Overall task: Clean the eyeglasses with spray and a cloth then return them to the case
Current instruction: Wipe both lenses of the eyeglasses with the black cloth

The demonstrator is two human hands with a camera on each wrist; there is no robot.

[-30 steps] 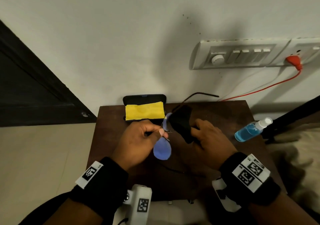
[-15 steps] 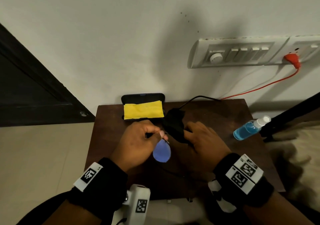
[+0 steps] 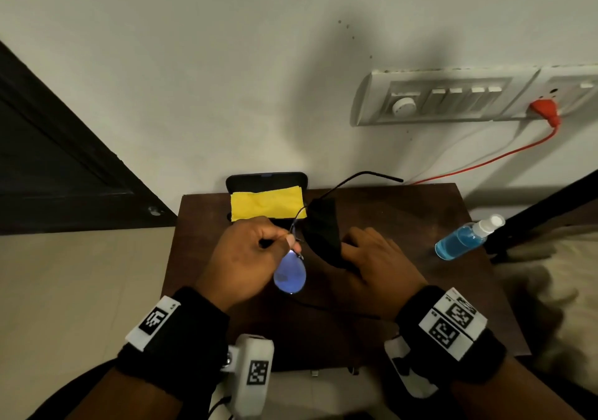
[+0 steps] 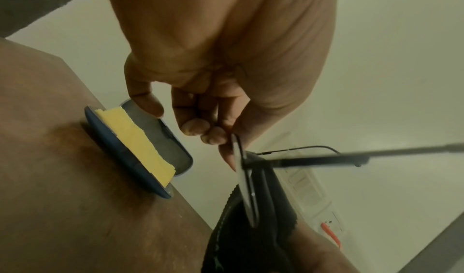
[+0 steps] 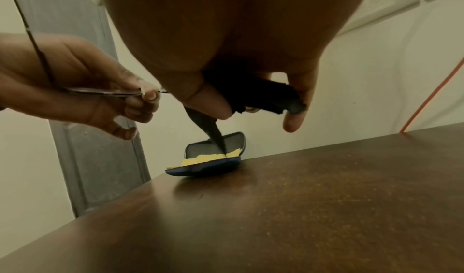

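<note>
Above the dark wooden surface [image 3: 420,225], the left hand [image 3: 246,261] pinches the thin-framed blue-lensed eyeglasses [image 3: 290,277]; the right hand [image 3: 378,261] grips a black cloth [image 3: 323,235], apparently around one lens.

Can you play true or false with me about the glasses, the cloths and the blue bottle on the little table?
1. The left hand pinches the eyeglasses. True.
2. The right hand holds a yellow cloth. False: its grip is on a black cloth; the yellow cloth lies in the open case.
3. The spray bottle is in someone's hand. False: it lies on its side on the table, to the right of both hands.
4. The case is open. True.
5. The eyeglasses are back in the case. False: they are held above the table, in front of the case.
</note>
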